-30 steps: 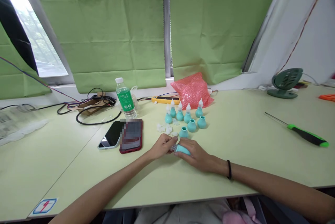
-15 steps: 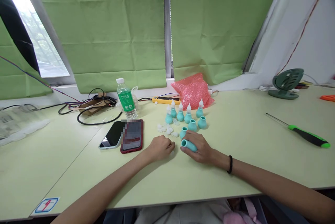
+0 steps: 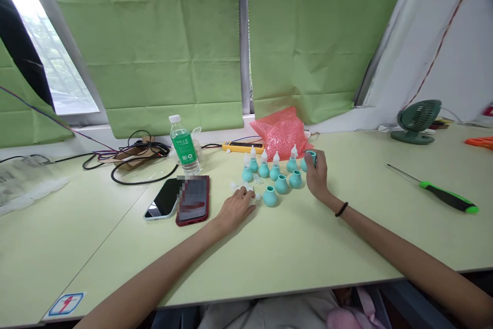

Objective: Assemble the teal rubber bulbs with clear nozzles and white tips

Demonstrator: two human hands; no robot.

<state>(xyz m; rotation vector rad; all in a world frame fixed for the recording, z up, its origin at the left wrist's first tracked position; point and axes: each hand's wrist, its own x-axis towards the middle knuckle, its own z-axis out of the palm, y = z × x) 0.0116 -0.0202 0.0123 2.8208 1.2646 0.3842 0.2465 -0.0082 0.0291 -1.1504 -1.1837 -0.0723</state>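
- Holding a teal bulb (image 3: 304, 163) at the far right of the group, the right hand (image 3: 318, 177) had its thumb and fingers pressed about the sides, the open mouth turned mostly up; whether the base touched the table (image 3: 292, 262) could not be told.
- Just left of that grip stood five tipped bulbs (image 3: 275, 172) in a loose cluster, each with a pale pointed top; nearer stood three open bulbs (image 3: 270, 198), upright, their mouths uncovered.
- On the near left side of the group, the left hand (image 3: 233, 211) lay palm down over loose white pieces (image 3: 246, 184), fingers bent and close together; the fingertips met the pile, but whether they pinched a piece could not be told.
- For the right hand, a light, even hold seemed best, since the bulb looked soft enough to dent or tip under a hard squeeze.
- Any release called for the base to sit flat first, then for the fingers to part towards the right, clear of the pointed top just to the left.
- On the far side, the pink bubble-wrap bag (image 3: 283, 134) lay near, so knuckles were better kept from brushing it.
- For the left hand, fingertips alone on a single piece seemed wiser than raking; a sweep to the right could have bumped the nearest open bulb.
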